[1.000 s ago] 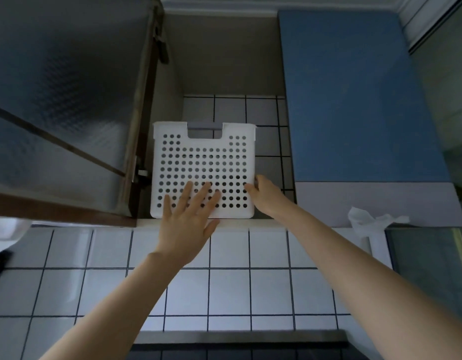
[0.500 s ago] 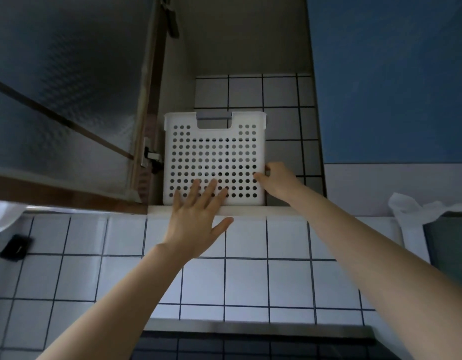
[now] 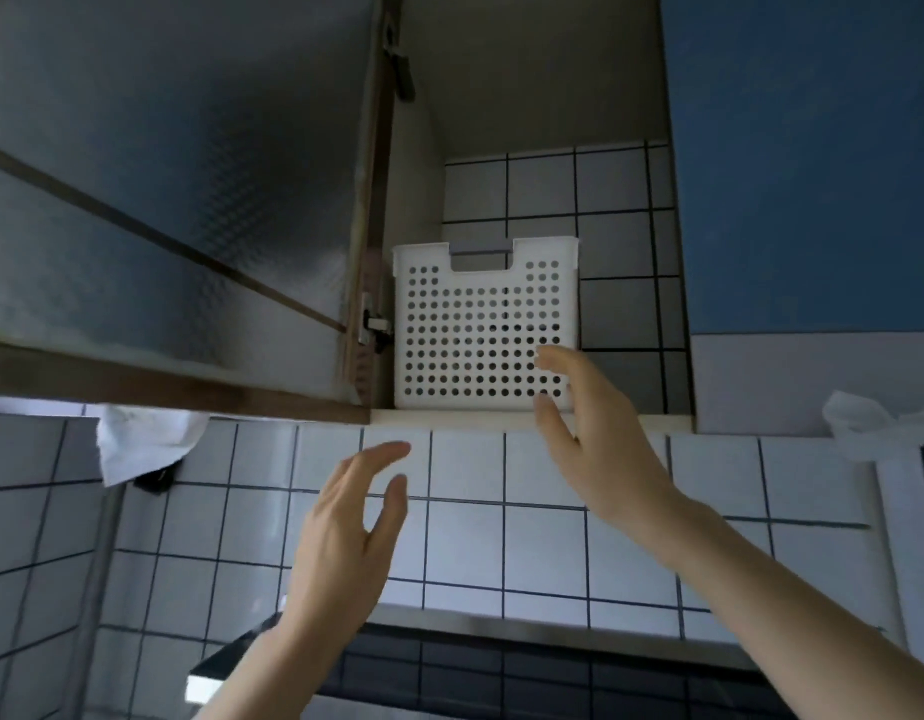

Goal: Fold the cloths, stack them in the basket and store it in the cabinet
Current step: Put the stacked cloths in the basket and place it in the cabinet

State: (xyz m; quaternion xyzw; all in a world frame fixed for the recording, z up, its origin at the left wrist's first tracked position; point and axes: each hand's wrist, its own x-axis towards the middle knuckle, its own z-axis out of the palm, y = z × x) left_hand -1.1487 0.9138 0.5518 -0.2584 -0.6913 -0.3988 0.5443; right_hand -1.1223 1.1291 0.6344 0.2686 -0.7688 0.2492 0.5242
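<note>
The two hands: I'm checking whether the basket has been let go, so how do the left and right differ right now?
The left hand hangs below the cabinet, before the wall tiles; the right hand is higher, its fingertips overlapping the basket front. Contact there is unclear. Both are open, gripping nothing.

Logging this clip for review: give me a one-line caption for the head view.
White perforated basket sits inside the open cabinet; left hand and right hand hover open before it.
</note>
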